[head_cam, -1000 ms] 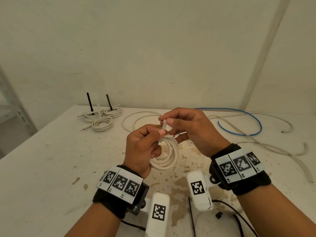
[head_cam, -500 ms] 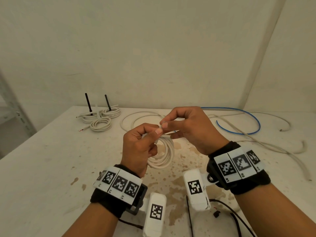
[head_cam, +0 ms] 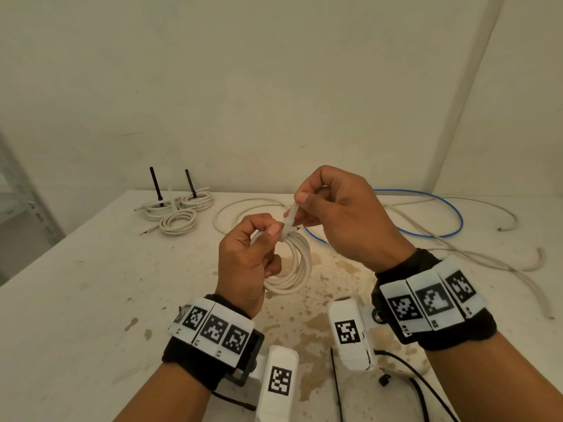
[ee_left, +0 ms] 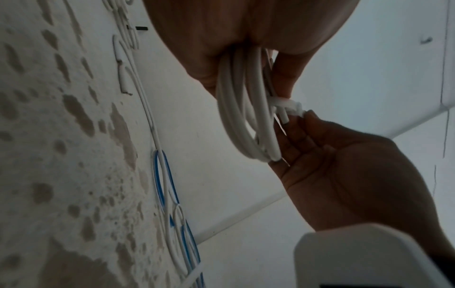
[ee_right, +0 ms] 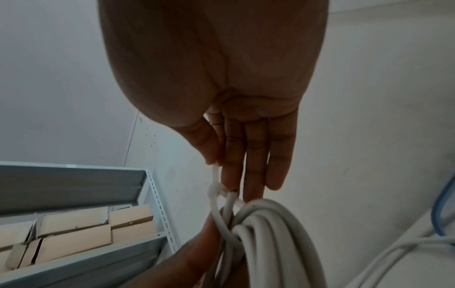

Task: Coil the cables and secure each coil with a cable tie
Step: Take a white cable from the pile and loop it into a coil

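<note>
My left hand (head_cam: 243, 254) gripped the white cable coil (head_cam: 297, 269) above the tabletop (head_cam: 91, 300), its fingers clenched round the loops. At its 1 o'clock, my right hand (head_cam: 344, 217) pinched the white cable tie (head_cam: 291, 219) circling the coil's top.

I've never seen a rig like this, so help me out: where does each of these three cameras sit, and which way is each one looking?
Head: worn on the head, looking forward and down at the table; shows both forearms, left hand and right hand.
Left wrist: looks along the left palm at the white coil; the right hand shows too.
Right wrist: looks along the right fingers at the cable tie.
All three share the coil and tie.
</note>
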